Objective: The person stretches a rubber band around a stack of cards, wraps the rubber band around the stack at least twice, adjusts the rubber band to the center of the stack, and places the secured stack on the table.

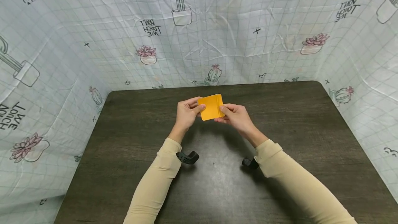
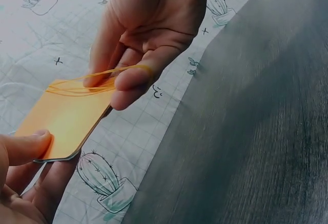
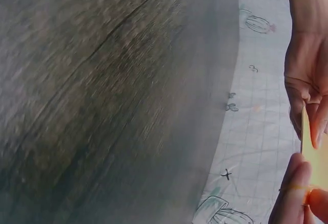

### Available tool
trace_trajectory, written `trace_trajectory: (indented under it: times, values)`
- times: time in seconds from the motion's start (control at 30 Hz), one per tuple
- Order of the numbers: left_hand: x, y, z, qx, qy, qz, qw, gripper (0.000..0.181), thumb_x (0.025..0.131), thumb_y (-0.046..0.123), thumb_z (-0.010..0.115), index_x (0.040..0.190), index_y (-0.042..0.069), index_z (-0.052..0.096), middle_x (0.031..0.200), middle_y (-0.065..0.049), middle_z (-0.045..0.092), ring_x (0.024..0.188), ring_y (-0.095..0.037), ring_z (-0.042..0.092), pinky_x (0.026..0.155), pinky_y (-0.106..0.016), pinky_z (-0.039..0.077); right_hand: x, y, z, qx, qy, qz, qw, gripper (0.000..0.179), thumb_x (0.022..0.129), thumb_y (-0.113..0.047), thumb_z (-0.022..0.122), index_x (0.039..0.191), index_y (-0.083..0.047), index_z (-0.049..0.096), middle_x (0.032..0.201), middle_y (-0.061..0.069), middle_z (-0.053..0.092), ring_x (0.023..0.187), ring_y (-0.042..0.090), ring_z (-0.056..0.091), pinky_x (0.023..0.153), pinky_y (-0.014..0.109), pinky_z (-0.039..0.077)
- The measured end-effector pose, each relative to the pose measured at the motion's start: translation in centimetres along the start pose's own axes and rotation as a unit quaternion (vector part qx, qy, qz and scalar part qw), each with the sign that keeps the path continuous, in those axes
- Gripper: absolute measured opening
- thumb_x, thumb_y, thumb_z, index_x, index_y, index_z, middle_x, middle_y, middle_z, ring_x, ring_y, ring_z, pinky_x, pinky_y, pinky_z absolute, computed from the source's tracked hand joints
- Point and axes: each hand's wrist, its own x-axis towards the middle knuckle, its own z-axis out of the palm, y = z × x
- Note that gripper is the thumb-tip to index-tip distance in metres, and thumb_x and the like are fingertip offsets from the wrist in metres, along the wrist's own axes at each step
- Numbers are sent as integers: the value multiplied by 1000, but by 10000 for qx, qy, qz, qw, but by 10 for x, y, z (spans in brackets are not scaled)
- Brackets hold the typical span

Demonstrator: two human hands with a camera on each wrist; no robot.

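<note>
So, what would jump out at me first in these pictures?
Probably the bright orange square, held over the dark table between the left hand and right hand. The left wrist view shows thin orange strands stretched across it near the right hand. Behind the table, pale cloth printed with cacti catches the eye.

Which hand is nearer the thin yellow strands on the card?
Right. The right hand grips the card at the end where the yellow strands lie, touching them. The left hand holds the card's opposite end, apart from the strands.
</note>
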Motion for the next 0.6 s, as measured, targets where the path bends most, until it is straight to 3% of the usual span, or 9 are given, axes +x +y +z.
trace_trajectory:
  times: [0.17,0.47,0.6]
  values:
    - [0,1,3,75,148,4,9999,26,89,-3,74,114,-6,72,103,-21,74,82,-27,75,62,-31,61,-1,3,2,102,506,-197,9985,38,101,-17,63,127,10,62,118,25,63,83,21,74,83,41,58]
    - [-4,11,3,348,25,-139,9993,30,90,-5,72,119,-9,69,107,-27,71,86,-33,74,64,-33,61,0,2,2,-129,720,-85,9973,31,99,-12,67,119,11,65,106,12,63,86,15,69,76,28,60]
    - [-5,15,3,419,-51,-176,9990,30,90,-7,70,120,-12,68,107,-29,70,88,-35,74,66,-36,61,-1,2,4,-3,834,-107,9965,31,98,-11,68,119,12,65,105,11,65,85,15,69,76,28,60]
